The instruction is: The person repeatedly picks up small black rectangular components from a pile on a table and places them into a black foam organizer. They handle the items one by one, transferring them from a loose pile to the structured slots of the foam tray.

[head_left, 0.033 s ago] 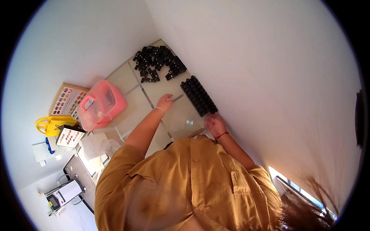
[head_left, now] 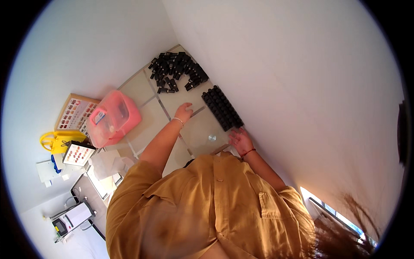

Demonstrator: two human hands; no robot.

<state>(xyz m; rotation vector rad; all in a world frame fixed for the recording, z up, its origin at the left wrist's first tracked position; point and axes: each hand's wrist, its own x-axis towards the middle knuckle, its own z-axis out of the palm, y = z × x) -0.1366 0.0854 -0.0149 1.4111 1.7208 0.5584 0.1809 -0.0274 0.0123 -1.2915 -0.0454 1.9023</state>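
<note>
Over pale tabletop (head_left: 147, 115) by a white wall (head_left: 284, 82), the left hand (head_left: 184, 113), fingers apart, has edged forward left of the black block (head_left: 222, 108), the right hand (head_left: 241, 140) splayed beside it.

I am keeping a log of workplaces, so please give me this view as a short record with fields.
Left hand: over the pale tiled surface, nothing visible in it
Right hand: open, at the near end of the block; contact unclear
Block: rectangular black block of round-topped pieces in rows, along the right wall
Pile: loose small black bottle-like pieces, beyond the block
Left side: translucent pink plastic bin, yellow bag with handles
</note>
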